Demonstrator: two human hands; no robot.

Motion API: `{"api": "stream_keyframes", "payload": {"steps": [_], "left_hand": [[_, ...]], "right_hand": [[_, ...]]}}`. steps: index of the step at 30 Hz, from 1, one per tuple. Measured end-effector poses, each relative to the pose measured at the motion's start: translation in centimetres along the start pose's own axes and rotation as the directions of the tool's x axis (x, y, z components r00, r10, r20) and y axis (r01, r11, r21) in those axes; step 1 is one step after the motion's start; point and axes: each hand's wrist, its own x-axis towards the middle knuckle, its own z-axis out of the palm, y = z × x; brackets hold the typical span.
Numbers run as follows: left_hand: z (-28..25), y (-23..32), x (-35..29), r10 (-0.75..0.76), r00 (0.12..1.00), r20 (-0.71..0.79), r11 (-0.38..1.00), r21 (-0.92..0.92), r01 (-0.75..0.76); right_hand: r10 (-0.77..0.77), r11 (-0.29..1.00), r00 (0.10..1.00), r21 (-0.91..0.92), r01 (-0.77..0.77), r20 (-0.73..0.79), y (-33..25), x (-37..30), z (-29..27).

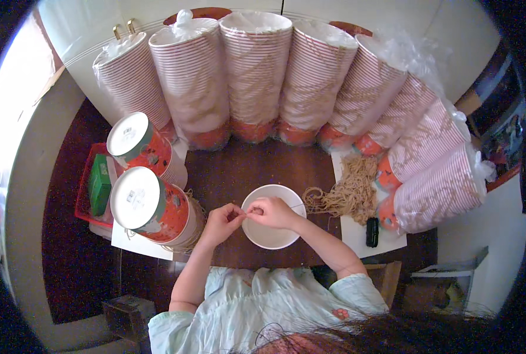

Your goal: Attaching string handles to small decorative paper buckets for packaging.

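A white paper bucket (275, 236) stands upright on the dark table in front of me, its open mouth facing up. My left hand (223, 224) is at the bucket's left rim, thumb and finger pinched. Over the mouth, my right hand (270, 212) is pinched too, and its fingertips meet those of the left. Whatever sits between the fingertips is too small to make out. A thin dark line runs near the bucket's right rim, beside my right wrist. To the right lies a loose bundle of tan paper cord (354, 192), with strands reaching toward the bucket.
Tall stacks of white paper buckets (255, 76) in clear plastic curve around the back and right. Two shorter, upside-down orange and green bucket stacks (174, 212) stand at left. Beyond them is a red basket (84, 197) with a green box (100, 184). A black object (372, 232) lies at right.
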Motion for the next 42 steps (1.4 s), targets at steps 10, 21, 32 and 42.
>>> {"api": "stream_keyframes", "payload": {"steps": [10, 21, 32, 42], "left_hand": [[0.9, -2.3, -0.8, -0.147, 0.979, -0.143, 0.986, -0.093, 0.135], [1.3, -4.8, -1.4, -0.157, 0.979, -0.127, 0.987, 0.01, 0.16], [1.3, -3.4, -1.7, -0.179, 0.978, -0.111, 0.983, 0.015, 0.182], [1.4, -3.0, -1.7, -0.09, 0.986, -0.142, 0.979, 0.17, 0.114]], "right_hand": [[0.077, 0.997, 0.994, -0.022, -0.076, 0.08, 1.6, 0.5, 1.8], [0.094, 0.994, 0.993, -0.056, -0.09, 0.074, 1.6, 0.5, 2.1], [0.074, 0.997, 0.996, -0.038, -0.072, 0.052, 2.0, 0.5, 2.3], [0.09, 0.994, 0.991, -0.067, -0.084, 0.095, 2.2, 0.6, 2.9]]}}
